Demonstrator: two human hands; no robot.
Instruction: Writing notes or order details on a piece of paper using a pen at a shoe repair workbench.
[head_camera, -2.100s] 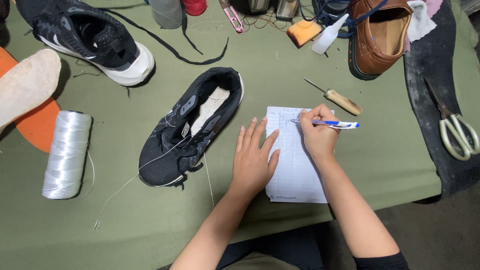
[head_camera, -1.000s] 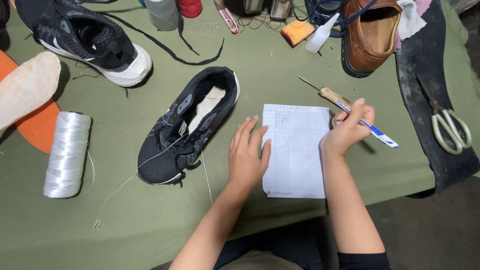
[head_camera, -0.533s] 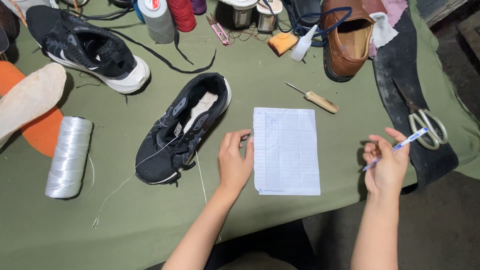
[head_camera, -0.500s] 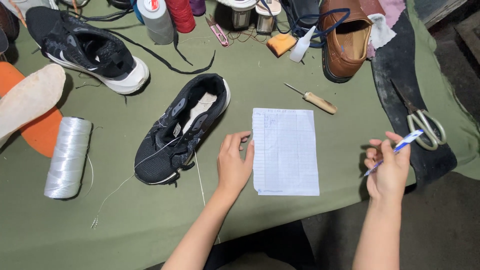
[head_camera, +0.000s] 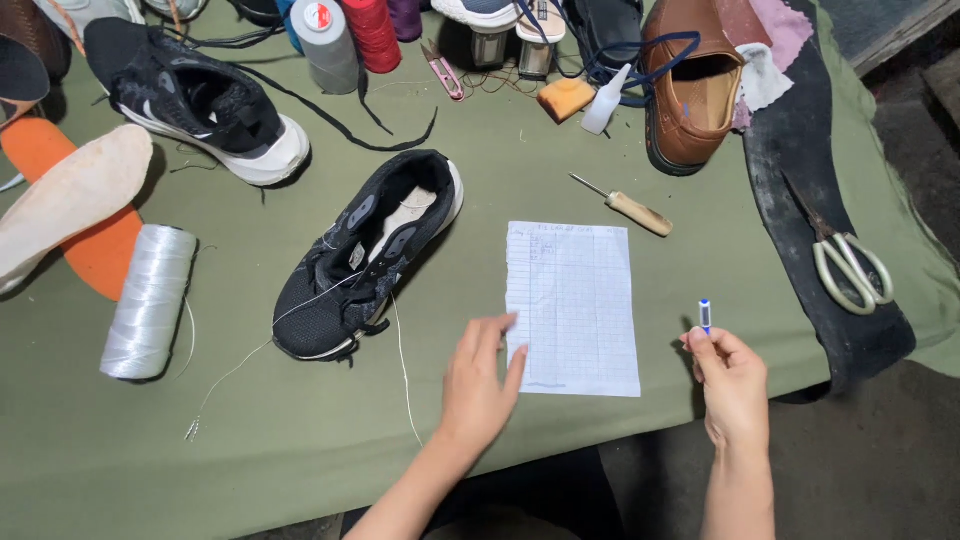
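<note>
Blue-capped pen is off the paper now: a couple of seconds back the right hand was writing on the sheet, and it has since swung out to the right and come near, past the sheet's right edge. It sits there with fingers curled round the pen's lower part, the tip end poking up and away from the person, wrist straight, forearm running in from the near edge. The left hand has slid off the sheet too; before, it lay flat across the paper's left half, and now it rests palm down on the green cloth, fingers spread and nothing in them, with only the fingertips reaching the sheet's near left corner. The paper lies flat mid-table, just right of the black shoe. An awl lies just beyond the sheet, scissors well to the right.
</note>
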